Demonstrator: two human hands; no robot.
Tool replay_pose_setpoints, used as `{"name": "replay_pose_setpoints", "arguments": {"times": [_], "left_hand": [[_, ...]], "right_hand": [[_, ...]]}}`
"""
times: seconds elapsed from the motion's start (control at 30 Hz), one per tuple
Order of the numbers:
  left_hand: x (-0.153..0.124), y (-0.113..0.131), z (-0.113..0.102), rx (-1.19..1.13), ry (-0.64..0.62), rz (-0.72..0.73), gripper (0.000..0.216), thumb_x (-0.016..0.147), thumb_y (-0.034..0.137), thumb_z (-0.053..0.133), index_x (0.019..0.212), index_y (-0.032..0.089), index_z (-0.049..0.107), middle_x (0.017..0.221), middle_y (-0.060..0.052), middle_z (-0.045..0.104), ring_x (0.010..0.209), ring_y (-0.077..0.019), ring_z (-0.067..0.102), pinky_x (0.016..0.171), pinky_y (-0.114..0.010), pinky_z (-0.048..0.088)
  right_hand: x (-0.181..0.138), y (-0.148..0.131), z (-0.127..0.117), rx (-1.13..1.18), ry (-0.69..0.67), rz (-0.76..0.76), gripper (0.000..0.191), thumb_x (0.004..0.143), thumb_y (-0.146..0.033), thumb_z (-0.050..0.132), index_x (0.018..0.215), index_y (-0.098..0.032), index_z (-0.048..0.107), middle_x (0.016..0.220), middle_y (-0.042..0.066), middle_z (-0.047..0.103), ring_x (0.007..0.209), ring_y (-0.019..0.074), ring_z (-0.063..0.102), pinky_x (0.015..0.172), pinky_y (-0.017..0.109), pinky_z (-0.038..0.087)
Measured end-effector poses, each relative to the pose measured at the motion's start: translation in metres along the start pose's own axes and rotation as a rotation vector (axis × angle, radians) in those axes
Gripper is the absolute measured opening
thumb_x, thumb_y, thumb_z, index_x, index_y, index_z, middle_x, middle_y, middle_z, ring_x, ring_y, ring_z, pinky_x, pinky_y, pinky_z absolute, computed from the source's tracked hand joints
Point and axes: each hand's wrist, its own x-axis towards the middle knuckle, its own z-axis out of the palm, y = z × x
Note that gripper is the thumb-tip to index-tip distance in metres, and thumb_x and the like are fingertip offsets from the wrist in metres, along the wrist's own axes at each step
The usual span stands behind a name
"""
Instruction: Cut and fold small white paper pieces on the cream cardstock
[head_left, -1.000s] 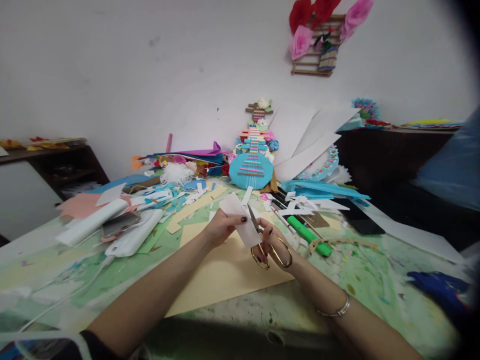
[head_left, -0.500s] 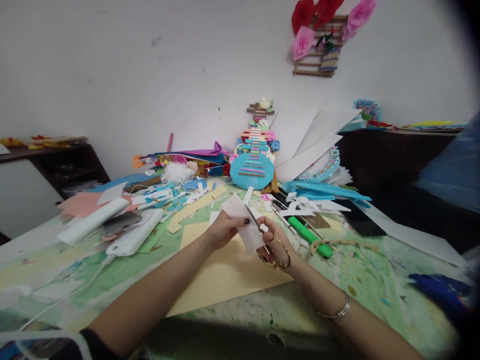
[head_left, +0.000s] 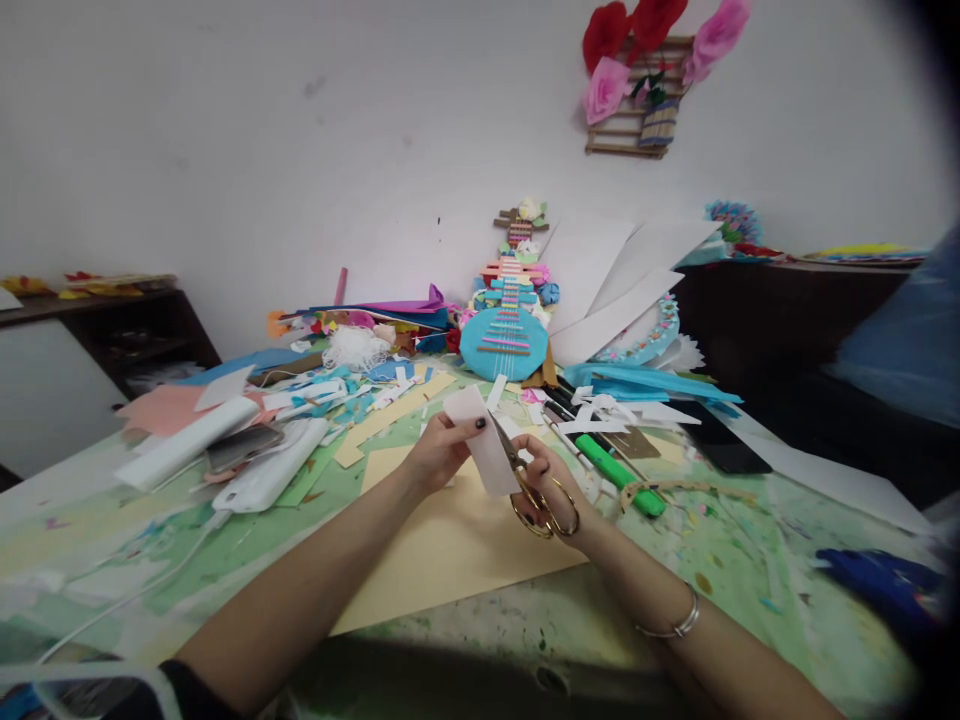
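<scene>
My left hand [head_left: 442, 450] pinches a strip of white paper [head_left: 489, 452] between thumb and fingers, holding it up over the table. My right hand [head_left: 551, 480] has its fingers through the gold handles of a pair of scissors [head_left: 538, 510]. The dark blades lie along the right edge of the paper, near its upper half. Below both hands lies a large cream sheet of card [head_left: 450, 560].
A blue paper lute [head_left: 504, 342] leans on the wall behind. To the right lie a green glue stick [head_left: 621, 472], pens and a black phone [head_left: 720, 436]. Paper scraps and a white power strip [head_left: 270, 465] cover the left side.
My left thumb has shifted slightly up and left on the paper. The paper has tilted a little, and the scissors appear wider apart at the handles.
</scene>
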Motion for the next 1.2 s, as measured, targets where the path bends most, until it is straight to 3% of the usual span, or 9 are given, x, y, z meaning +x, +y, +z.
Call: {"name": "replay_pose_setpoints", "arguments": {"times": [0.23, 0.4, 0.7, 0.9, 1.2], "left_hand": [[0.0, -0.004, 0.0, -0.003, -0.021, -0.026, 0.028, 0.057, 0.023, 0.082, 0.077, 0.01, 0.067, 0.072, -0.006, 0.068, 0.066, -0.016, 0.062, 0.068, -0.029, 0.046], [-0.003, -0.003, 0.004, 0.02, -0.023, -0.054, 0.03, 0.057, 0.023, 0.081, 0.079, 0.009, 0.067, 0.073, -0.006, 0.068, 0.067, -0.0163, 0.061, 0.067, -0.028, 0.047], [-0.001, 0.0, 0.002, 0.079, -0.007, -0.028, 0.03, 0.054, 0.022, 0.083, 0.077, 0.009, 0.068, 0.073, -0.006, 0.069, 0.066, -0.0163, 0.062, 0.067, -0.028, 0.048], [-0.002, -0.004, 0.003, 0.097, -0.036, -0.055, 0.031, 0.052, 0.02, 0.083, 0.079, 0.01, 0.069, 0.073, -0.005, 0.069, 0.067, -0.0151, 0.061, 0.066, -0.027, 0.048], [-0.007, -0.011, 0.007, 0.069, -0.061, -0.141, 0.031, 0.055, 0.025, 0.083, 0.077, 0.01, 0.068, 0.073, -0.007, 0.07, 0.065, -0.016, 0.063, 0.066, -0.027, 0.049]], "right_hand": [[-0.002, 0.0, 0.001, 0.03, 0.013, 0.011, 0.071, 0.057, -0.084, 0.05, 0.09, -0.023, 0.036, 0.04, -0.013, 0.041, 0.026, 0.0048, 0.028, 0.029, 0.015, 0.022], [-0.002, 0.003, -0.001, 0.051, -0.025, -0.002, 0.066, 0.066, -0.08, 0.048, 0.095, -0.021, 0.039, 0.041, -0.009, 0.048, 0.028, 0.0072, 0.036, 0.032, 0.016, 0.026], [-0.001, 0.006, -0.004, 0.087, -0.082, -0.024, 0.061, 0.071, -0.076, 0.047, 0.096, -0.021, 0.04, 0.038, -0.009, 0.049, 0.026, 0.0069, 0.034, 0.032, 0.015, 0.02], [0.0, 0.008, -0.005, 0.092, -0.033, -0.006, 0.062, 0.07, -0.074, 0.051, 0.1, -0.02, 0.042, 0.044, -0.009, 0.05, 0.029, 0.0087, 0.042, 0.029, 0.016, 0.029], [-0.002, 0.006, -0.003, 0.077, 0.056, -0.041, 0.065, 0.063, -0.074, 0.058, 0.096, -0.021, 0.041, 0.043, -0.012, 0.042, 0.028, 0.0057, 0.035, 0.028, 0.015, 0.029]]}}
